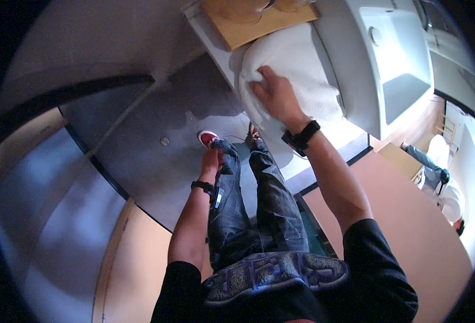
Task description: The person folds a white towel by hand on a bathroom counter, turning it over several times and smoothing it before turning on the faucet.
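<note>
A white, towel-like cloth (pixel 298 60) lies over a narrow light shelf or counter beside the sink. My right hand (pixel 276 95) is over the cloth's near left part, thumb and index finger bent toward its surface; whether it pinches the fabric cannot be told. Below and to the left, my left hand (pixel 213 161) hangs in front of my jeans, its fingers curled, with no object plainly visible in it. Both wrists wear black straps with small devices.
A white sink (pixel 403 60) stands at the upper right. A wooden board (pixel 257 24) carrying clear rounded objects adjoins the cloth. A wooden door (pixel 140 250) is at lower left. Beyond a pinkish panel (pixel 383 202), another person (pixel 451 198) is at the far right near a chair.
</note>
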Demonstrator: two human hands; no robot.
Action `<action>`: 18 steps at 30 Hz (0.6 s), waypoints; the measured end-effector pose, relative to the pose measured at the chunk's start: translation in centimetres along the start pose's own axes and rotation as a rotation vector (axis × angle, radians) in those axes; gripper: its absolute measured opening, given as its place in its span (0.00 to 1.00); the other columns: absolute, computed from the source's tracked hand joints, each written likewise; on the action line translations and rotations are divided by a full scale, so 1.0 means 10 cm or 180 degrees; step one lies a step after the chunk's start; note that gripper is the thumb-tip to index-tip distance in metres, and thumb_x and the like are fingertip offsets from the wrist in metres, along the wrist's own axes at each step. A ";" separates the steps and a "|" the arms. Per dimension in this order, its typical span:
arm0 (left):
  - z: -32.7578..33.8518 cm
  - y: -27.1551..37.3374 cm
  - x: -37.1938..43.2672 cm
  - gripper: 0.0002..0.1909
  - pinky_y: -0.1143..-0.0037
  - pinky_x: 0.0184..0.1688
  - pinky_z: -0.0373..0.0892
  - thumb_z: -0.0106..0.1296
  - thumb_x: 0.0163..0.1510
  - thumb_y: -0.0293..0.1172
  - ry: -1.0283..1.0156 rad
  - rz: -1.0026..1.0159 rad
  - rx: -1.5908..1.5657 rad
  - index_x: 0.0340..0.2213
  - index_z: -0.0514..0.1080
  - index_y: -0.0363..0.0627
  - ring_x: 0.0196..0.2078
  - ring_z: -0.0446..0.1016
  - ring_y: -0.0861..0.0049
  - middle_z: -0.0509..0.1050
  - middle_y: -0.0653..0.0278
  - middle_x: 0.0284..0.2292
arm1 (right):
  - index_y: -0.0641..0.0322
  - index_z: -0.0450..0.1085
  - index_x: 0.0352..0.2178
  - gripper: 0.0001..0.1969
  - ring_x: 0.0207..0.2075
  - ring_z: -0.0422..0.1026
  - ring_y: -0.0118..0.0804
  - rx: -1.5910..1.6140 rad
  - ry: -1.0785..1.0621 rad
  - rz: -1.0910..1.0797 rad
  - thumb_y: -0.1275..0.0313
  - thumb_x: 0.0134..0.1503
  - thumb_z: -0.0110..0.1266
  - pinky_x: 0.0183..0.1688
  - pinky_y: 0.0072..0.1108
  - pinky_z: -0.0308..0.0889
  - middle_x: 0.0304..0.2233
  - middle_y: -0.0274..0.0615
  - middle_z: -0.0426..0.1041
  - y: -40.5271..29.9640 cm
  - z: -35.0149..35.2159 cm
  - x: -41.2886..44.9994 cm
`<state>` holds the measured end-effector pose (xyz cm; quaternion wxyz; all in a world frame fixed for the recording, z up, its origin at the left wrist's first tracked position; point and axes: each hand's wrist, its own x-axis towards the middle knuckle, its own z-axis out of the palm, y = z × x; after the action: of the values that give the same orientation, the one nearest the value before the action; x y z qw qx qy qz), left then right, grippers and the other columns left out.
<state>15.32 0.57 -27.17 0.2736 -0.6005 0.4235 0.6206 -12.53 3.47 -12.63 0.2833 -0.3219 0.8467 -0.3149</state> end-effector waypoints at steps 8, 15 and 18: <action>-0.59 -0.31 -0.36 0.13 0.81 0.24 0.60 0.44 0.50 0.46 -0.0306 0.0603 -0.1004 0.31 0.67 0.54 0.25 0.67 0.85 0.70 0.72 0.25 | 0.64 0.60 0.42 0.20 0.36 0.69 0.58 -0.0204 -0.0430 0.0357 0.67 0.47 0.50 0.39 0.38 0.64 0.32 0.61 0.70 -0.10 0.01 -0.43; -0.65 -0.65 -0.75 0.12 0.80 0.24 0.60 0.46 0.49 0.46 0.0357 0.0230 -0.1767 0.30 0.68 0.54 0.24 0.67 0.83 0.71 0.73 0.25 | 0.63 0.59 0.46 0.23 0.36 0.70 0.57 -0.0124 -0.0534 0.0709 0.68 0.47 0.50 0.40 0.36 0.65 0.32 0.60 0.71 0.33 -0.06 -0.97; -0.76 -0.77 -0.87 0.10 0.80 0.24 0.60 0.44 0.50 0.43 0.0432 0.0028 -0.2103 0.31 0.68 0.54 0.24 0.68 0.83 0.71 0.73 0.26 | 0.62 0.61 0.45 0.23 0.36 0.70 0.54 0.0117 -0.0535 0.0634 0.67 0.46 0.51 0.39 0.35 0.65 0.32 0.58 0.71 0.53 -0.03 -1.16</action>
<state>26.86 -0.63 -19.61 0.0326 -0.6949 0.2193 0.6841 -7.34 15.12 -13.04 0.3889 -0.2563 0.8419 -0.2726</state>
